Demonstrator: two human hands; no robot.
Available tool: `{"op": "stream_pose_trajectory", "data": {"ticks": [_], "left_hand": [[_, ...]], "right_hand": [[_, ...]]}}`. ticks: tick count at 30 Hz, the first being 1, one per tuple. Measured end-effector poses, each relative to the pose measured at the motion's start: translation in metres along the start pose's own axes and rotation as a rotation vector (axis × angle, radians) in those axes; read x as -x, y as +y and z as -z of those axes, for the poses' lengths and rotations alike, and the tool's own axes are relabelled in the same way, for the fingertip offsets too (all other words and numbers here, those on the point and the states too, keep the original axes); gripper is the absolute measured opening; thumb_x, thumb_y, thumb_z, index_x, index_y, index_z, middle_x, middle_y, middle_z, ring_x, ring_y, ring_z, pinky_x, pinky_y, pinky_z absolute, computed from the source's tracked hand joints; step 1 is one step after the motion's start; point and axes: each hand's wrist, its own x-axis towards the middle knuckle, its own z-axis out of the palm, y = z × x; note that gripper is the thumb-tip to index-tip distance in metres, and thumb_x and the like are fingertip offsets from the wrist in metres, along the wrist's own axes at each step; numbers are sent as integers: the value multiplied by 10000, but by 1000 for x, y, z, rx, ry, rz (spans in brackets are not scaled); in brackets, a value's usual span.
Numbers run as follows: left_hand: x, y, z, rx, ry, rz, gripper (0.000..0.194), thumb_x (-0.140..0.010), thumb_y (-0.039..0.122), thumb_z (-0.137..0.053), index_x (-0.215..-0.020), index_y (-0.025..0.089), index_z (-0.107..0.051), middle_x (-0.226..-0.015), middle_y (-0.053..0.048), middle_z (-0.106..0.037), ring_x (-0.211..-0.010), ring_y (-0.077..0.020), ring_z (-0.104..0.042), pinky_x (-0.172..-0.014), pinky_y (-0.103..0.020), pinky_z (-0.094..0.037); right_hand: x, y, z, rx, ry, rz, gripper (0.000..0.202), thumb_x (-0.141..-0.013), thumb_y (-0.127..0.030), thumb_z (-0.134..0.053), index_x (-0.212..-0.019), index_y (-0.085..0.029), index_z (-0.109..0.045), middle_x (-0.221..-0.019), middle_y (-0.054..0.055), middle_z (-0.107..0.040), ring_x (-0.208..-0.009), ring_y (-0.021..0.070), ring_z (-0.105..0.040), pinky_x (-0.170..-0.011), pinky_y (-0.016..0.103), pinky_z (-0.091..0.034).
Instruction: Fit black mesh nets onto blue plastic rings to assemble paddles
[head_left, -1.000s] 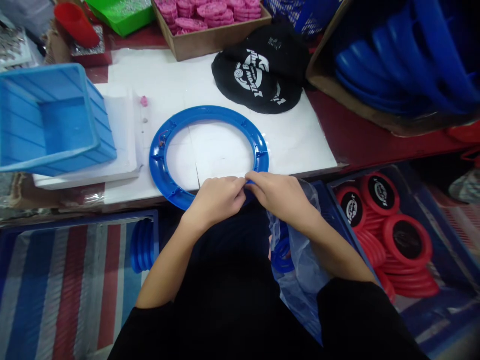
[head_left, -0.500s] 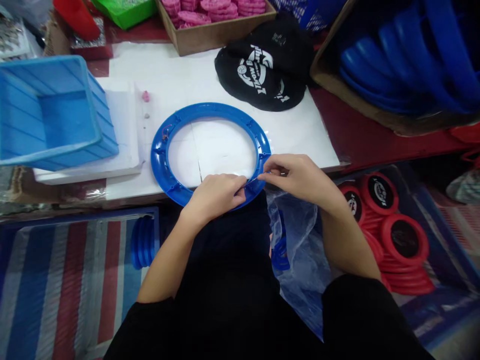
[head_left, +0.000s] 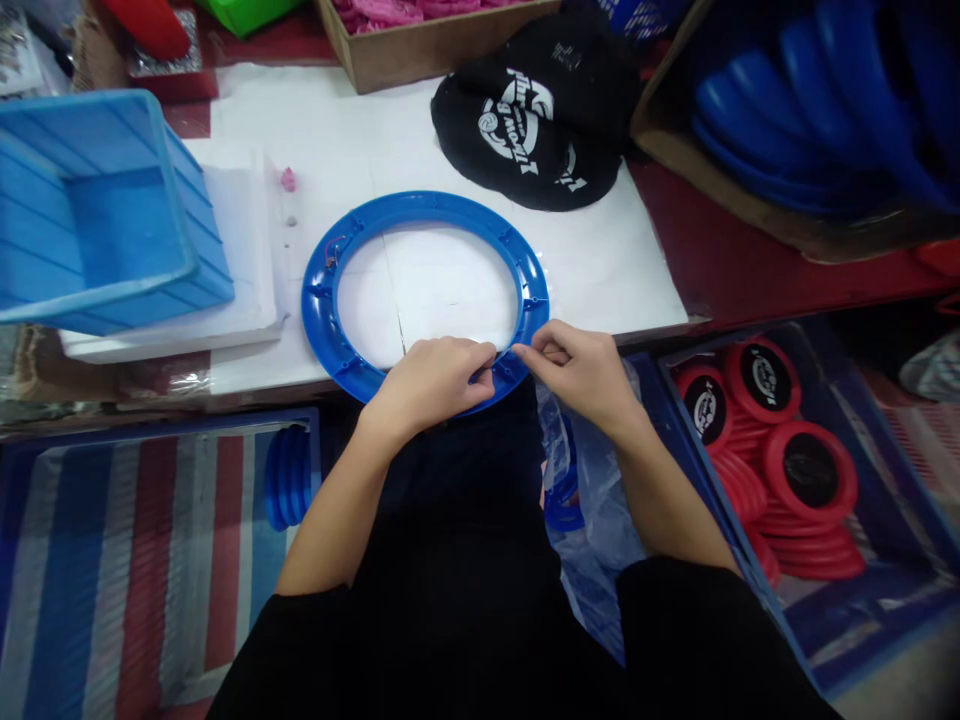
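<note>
A blue plastic ring [head_left: 319, 325], hollow side up with small ribs and posts inside, lies at the front of the white-covered table. Thin reddish wiring [head_left: 334, 250] shows in its channel at the left. My left hand [head_left: 439, 382] bends over the ring's front rim, thumb and forefinger pinched. Just right of it, my right hand [head_left: 581, 370] is pinched too, at the ring's front right. A fine wire [head_left: 505, 353] runs between the two sets of fingertips; its ends are hidden by my fingers.
A light-blue bin [head_left: 127, 220] stands left, a black printed cloth [head_left: 517, 130] behind the ring. A carton [head_left: 720, 200] of blue rings is at right. Below are a crate of red discs [head_left: 810, 470] and a striped-lined crate [head_left: 142, 560] with blue rings [head_left: 289, 475].
My right hand has shifted slightly down and its fingers have curled in more. The left hand stays over the rim. The whole view has moved a little.
</note>
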Motion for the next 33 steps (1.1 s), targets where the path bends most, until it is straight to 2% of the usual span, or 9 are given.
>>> {"op": "stream_pose_trajectory", "data": {"ticks": [4,9,13,18,21,23,26,28,33], "left_hand": [[0,0,0,-1,5,-3,143,-949,203,-557,-853,193,-662,-854,-48,-745,-751,-190,-629,-637,-321,-319],[-2,-1,3,4,-22,-22,148,-950,202,-554,-833,193,-644,-837,-49,-729,-738,-186,-611,-633,-320,-316],[-2,-3,5,42,-24,-36,147,-932,195,-553,-804,196,-624,-800,-40,-702,-700,-172,-573,-631,-315,-318],[-2,-5,4,77,-11,-39,133,-903,196,-574,-773,197,-599,-760,-24,-670,-660,-153,-515,-629,-310,-313],[-2,-7,3,99,-12,-36,132,-901,200,-571,-771,200,-588,-760,-20,-665,-664,-151,-507,-632,-309,-312],[-3,-8,3,110,-13,-33,126,-895,200,-573,-771,201,-588,-763,-18,-666,-666,-149,-510,-634,-308,-314],[-3,-8,3,118,-12,-32,118,-887,197,-573,-771,204,-591,-758,-13,-664,-659,-147,-506,-633,-308,-313],[-3,-8,3,119,-13,-33,118,-885,195,-570,-770,205,-594,-752,-13,-661,-654,-146,-506,-631,-307,-312],[-4,-8,4,107,-15,-57,126,-885,186,-557,-777,206,-619,-762,-21,-674,-657,-151,-519,-631,-306,-324]], "right_hand": [[9,-4,-11,31,50,-57,314,-1009,-381,-687,-776,-233,-538,-573,-78,-438,-528,117,-411,-591,282,-325],[17,-12,-21,452,155,66,431,-1122,-406,-513,-737,-217,-559,-621,14,-611,-580,155,-530,-588,340,-258],[21,-15,-26,575,147,55,520,-1173,-437,-392,-739,-214,-572,-636,50,-649,-600,167,-571,-585,353,-243],[20,-22,-24,606,78,-38,437,-1159,-443,-451,-845,-201,-634,-665,53,-674,-592,169,-589,-576,342,-207],[16,-28,-18,567,-4,-155,313,-1116,-408,-549,-894,-211,-649,-684,38,-676,-574,174,-567,-582,342,-188],[13,-29,-12,426,-52,-225,248,-1081,-390,-610,-896,-227,-638,-680,10,-660,-578,171,-551,-589,332,-221],[8,-29,-5,124,-73,-289,260,-1027,-372,-688,-825,-238,-595,-640,-31,-614,-600,157,-528,-619,318,-314],[5,-30,-1,28,-63,-336,307,-992,-369,-731,-767,-237,-568,-609,-42,-585,-595,150,-503,-626,321,-334],[-5,-40,6,166,-107,-425,335,-951,-346,-780,-709,-232,-577,-618,-25,-597,-591,158,-494,-608,340,-299]]}}
